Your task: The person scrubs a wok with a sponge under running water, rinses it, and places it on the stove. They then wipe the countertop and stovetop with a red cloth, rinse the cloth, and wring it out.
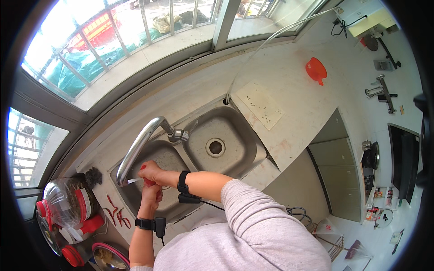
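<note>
Both my hands are over the left basin of a stainless steel double sink (171, 152), below the spout of a chrome faucet (137, 145). My right hand (151, 171) is closed around something red (148, 182), and a bit of red also shows by its fingers. Just beneath it, my left hand (150, 196) touches the same red thing, its fingers curled. The thing is mostly hidden; it may be a chili pepper. A white streak of water (135, 180) runs from the spout to the hands. Several red chili peppers (117, 215) lie on the counter left of the sink.
A dark scouring pad (93, 176), a large plastic jar (69, 201) and a pink-rimmed bowl (110, 255) are at the left. Right of the sink lie a pale sheet (261, 106) with small dark bits and a red plastic scoop (316, 69). A barred window runs behind.
</note>
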Demonstrator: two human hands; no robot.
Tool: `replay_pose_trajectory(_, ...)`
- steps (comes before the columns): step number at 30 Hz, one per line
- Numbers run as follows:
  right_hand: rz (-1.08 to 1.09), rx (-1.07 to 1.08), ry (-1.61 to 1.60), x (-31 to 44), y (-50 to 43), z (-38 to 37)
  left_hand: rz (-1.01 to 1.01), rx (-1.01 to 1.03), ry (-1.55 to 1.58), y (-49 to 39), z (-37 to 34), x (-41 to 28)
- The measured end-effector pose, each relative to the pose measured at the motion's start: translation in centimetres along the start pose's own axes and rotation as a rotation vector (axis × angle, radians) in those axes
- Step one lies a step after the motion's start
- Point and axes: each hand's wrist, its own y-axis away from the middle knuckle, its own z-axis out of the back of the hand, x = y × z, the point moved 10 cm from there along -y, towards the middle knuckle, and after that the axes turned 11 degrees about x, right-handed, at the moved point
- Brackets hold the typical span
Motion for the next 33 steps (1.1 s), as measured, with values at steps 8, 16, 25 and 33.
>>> replay_pose_trajectory(8,-0.045,-0.399,-0.378,-5.2,0.7,3.8,-0.273,-0.535,-1.202,-0.9,2.5,-3.3)
replay_pose_trajectory(16,-0.103,-0.641,-0.045,-4.2,10.8,19.2,0.125,0.088,-0.434,4.2,1.5,2.3)
replay_pose_trajectory(25,0.13,-0.631,0.396,7.4,6.7,20.5,-0.004,0.042,-0.22,8.9,-0.6,2.3)
replay_pose_trajectory(33,0.321,-1.244,-0.154,2.0,24.8,45.3,-0.117,-0.014,0.022,14.9,2.1,4.7)
